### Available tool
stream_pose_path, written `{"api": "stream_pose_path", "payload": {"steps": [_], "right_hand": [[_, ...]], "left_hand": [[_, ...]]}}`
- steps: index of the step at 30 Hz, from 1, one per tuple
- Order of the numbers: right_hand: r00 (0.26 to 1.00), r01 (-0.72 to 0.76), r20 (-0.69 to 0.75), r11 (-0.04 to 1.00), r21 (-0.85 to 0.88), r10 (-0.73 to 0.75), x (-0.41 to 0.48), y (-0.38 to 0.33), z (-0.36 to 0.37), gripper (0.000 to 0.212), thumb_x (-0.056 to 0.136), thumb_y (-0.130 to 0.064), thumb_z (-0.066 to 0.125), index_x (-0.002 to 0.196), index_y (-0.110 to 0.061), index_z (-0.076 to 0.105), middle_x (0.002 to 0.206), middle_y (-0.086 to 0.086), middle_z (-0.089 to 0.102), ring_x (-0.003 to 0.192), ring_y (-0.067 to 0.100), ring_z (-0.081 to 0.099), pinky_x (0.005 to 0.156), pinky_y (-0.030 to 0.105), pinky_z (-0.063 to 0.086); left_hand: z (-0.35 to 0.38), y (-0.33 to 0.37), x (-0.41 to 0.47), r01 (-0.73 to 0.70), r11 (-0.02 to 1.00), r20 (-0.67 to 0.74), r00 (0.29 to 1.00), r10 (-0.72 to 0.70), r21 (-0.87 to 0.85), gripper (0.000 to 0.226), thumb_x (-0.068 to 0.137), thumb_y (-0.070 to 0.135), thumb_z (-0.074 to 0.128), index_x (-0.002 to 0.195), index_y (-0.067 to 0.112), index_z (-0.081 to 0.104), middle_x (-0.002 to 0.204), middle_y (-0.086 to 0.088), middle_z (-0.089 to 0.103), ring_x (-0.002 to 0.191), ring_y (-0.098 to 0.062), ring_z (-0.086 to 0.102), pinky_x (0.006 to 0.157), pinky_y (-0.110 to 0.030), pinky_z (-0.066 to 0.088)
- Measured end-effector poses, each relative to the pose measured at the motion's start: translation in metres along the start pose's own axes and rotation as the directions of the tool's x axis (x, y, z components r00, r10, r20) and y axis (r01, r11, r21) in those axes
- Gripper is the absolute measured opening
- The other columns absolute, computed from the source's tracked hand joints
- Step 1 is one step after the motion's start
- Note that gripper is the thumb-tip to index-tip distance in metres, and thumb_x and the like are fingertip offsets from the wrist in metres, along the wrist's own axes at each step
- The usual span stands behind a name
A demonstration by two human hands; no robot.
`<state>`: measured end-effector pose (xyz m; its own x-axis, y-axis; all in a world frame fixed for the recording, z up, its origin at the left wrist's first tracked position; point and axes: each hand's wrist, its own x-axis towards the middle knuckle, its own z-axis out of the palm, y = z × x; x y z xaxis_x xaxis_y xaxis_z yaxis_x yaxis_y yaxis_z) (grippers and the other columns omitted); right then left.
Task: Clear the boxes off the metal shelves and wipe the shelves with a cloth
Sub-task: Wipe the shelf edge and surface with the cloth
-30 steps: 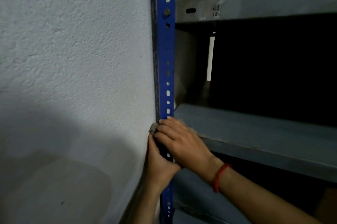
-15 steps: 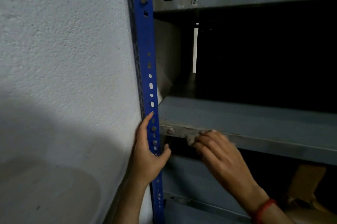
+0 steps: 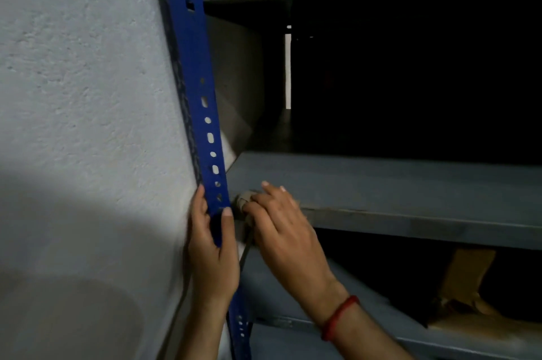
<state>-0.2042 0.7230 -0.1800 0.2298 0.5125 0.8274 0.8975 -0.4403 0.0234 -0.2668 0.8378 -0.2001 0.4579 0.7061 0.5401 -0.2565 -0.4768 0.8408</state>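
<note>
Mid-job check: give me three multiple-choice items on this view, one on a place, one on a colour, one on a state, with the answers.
1. Where is the cloth? A) on the top shelf B) at the front left corner of the middle shelf C) on the floor
2. What colour is the upright post? A) blue B) yellow C) green
3. What is the left hand doing? A) hanging free B) holding a box C) gripping the post
Answers: B, the right hand holds it there beside the post; A, its slotted face is blue; C, fingers and thumb wrap it.
</note>
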Motion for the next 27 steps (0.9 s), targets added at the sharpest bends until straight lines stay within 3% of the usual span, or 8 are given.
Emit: {"api": "stream_pose_path", "payload": {"steps": [2, 3, 5, 7, 9, 13, 21, 27], "right_hand": [[0.999, 0.023, -0.03, 0.999, -0.034, -0.024, -0.017, 0.02, -0.012, 0.029, 0.094, -0.007, 0.064, 0.123, -0.004, 0.064, 0.13, 0.014, 0.063, 0.137, 0.03, 0.046, 0.122, 0.042, 0.025], [0.998, -0.006, -0.063, 0.999, -0.038, 0.004, -0.026, 0.03, -0.019, 0.026, 0.096, -0.006, 0.061, 0.121, -0.004, 0.066, 0.129, 0.014, 0.063, 0.137, 0.03, 0.047, 0.121, 0.044, 0.028], [0.986, -0.105, -0.136, 0.993, -0.048, 0.098, -0.045, 0.051, -0.036, 0.025, 0.095, -0.006, 0.06, 0.12, -0.005, 0.065, 0.128, 0.014, 0.063, 0.139, 0.03, 0.044, 0.12, 0.047, 0.029], [0.961, -0.218, -0.191, 0.972, -0.085, 0.199, -0.061, 0.068, -0.054, 0.03, 0.094, -0.007, 0.061, 0.123, -0.008, 0.059, 0.129, 0.013, 0.06, 0.142, 0.029, 0.039, 0.12, 0.05, 0.028], [0.929, -0.308, -0.247, 0.946, -0.1, 0.276, -0.07, 0.074, -0.063, 0.032, 0.094, -0.008, 0.061, 0.125, -0.01, 0.052, 0.133, 0.009, 0.052, 0.144, 0.026, 0.033, 0.117, 0.055, 0.031], [0.871, -0.361, -0.349, 0.932, 0.021, 0.345, -0.059, 0.054, -0.042, 0.031, 0.093, -0.009, 0.058, 0.124, -0.01, 0.056, 0.135, 0.005, 0.049, 0.143, 0.023, 0.034, 0.119, 0.053, 0.029], [0.959, -0.155, -0.242, 0.988, -0.004, 0.149, -0.038, 0.029, -0.011, 0.022, 0.101, -0.019, 0.059, 0.119, -0.01, 0.066, 0.126, 0.008, 0.064, 0.139, 0.025, 0.045, 0.121, 0.041, 0.027], [0.928, -0.285, -0.277, 0.953, -0.1, 0.248, -0.076, 0.074, -0.058, 0.022, 0.101, -0.013, 0.054, 0.121, -0.009, 0.064, 0.129, 0.011, 0.062, 0.139, 0.028, 0.044, 0.12, 0.048, 0.028]], "left_hand": [[0.011, 0.007, -0.005, -0.085, 0.991, -0.106, 0.99, 0.096, 0.099, 0.065, 0.093, 0.037, 0.057, 0.153, 0.022, 0.035, 0.154, -0.003, 0.043, 0.14, -0.017, 0.044, 0.112, -0.046, 0.042], [0.017, 0.012, -0.009, -0.199, 0.958, -0.141, 0.963, 0.23, 0.205, 0.063, 0.092, 0.029, 0.061, 0.149, 0.015, 0.041, 0.153, -0.01, 0.041, 0.141, -0.024, 0.042, 0.113, -0.047, 0.04], [0.031, 0.018, -0.016, -0.497, 0.8, -0.043, 0.84, 0.54, 0.337, 0.05, 0.09, 0.014, 0.066, 0.137, 0.004, 0.055, 0.145, -0.021, 0.047, 0.139, -0.033, 0.044, 0.115, -0.046, 0.037], [0.044, 0.016, -0.014, -0.659, 0.668, 0.139, 0.74, 0.658, 0.346, 0.035, 0.092, 0.013, 0.065, 0.125, 0.002, 0.065, 0.133, -0.016, 0.06, 0.132, -0.032, 0.053, 0.114, -0.05, 0.037], [0.049, 0.011, -0.009, -0.656, 0.667, 0.213, 0.75, 0.626, 0.352, 0.03, 0.095, 0.018, 0.062, 0.119, 0.004, 0.07, 0.125, -0.009, 0.067, 0.124, -0.026, 0.059, 0.112, -0.052, 0.039], [0.054, 0.016, -0.006, -0.599, 0.729, 0.169, 0.798, 0.579, 0.332, 0.026, 0.101, 0.019, 0.051, 0.11, 0.006, 0.072, 0.112, -0.005, 0.071, 0.111, -0.023, 0.063, 0.102, -0.049, 0.044], [0.059, 0.011, -0.004, -0.556, 0.767, 0.113, 0.826, 0.552, 0.32, 0.03, 0.102, 0.016, 0.043, 0.101, 0.0, 0.069, 0.105, -0.013, 0.07, 0.105, -0.028, 0.061, 0.098, -0.052, 0.045], [0.068, 0.017, -0.007, -0.552, 0.751, 0.056, 0.817, 0.574, 0.363, 0.017, 0.096, 0.016, 0.058, 0.095, 0.003, 0.067, 0.096, -0.011, 0.069, 0.094, -0.033, 0.06, 0.096, -0.033, 0.033]]}}
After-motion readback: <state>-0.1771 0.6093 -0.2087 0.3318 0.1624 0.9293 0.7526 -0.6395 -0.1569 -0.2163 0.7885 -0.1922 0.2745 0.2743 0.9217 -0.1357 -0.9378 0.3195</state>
